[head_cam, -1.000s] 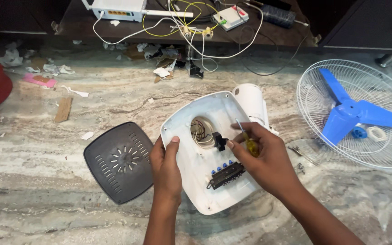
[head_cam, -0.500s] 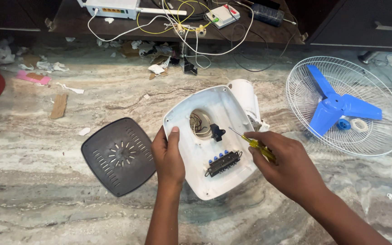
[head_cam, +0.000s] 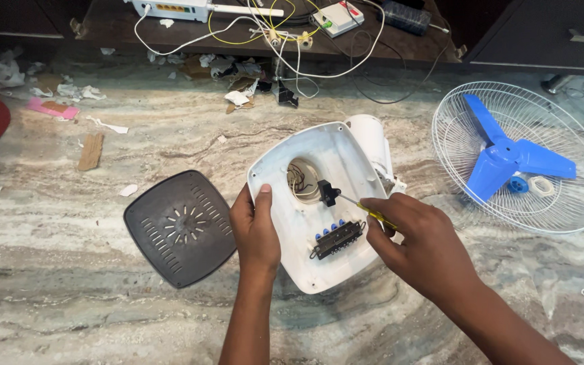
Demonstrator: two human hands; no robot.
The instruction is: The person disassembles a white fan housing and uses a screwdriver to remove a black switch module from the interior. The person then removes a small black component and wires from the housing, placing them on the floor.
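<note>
Down on the marble floor (head_cam: 69, 318), near the middle, sits a white fan base housing (head_cam: 319, 203), flipped open side up, w/ wires showing through its round hole and a black switch block w/ blue buttons (head_cam: 337, 238) on the near side. A small black part (head_cam: 326, 192) sits by the hole.

What could go wrong, as I see it: the screwdriver (head_cam: 366, 211) is thin & its tip sits right on that small black part, so a slip could send it skidding into the wires in the hole, or gouge the plastic. The housing rests on its curved face, so it may rock if the left hand (head_cam: 255, 226) eases off. Any loose screw could roll off among the scraps & cables at the far side and be hard to find.

Grip: the right hand (head_cam: 417, 243) is closed round the yellow-handled screwdriver, fingers pinched on the handle, shaft pointing left toward the black part. The left hand is clamped on the housing's left edge, thumb over the rim, fingers underneath, not visible.

Just left of the housing lies a dark vented cover plate (head_cam: 180, 226), flat, apart from it. Off to the right lies a white wire fan guard (head_cam: 562, 203) w/ blue blades (head_cam: 505, 159) in it.
</note>
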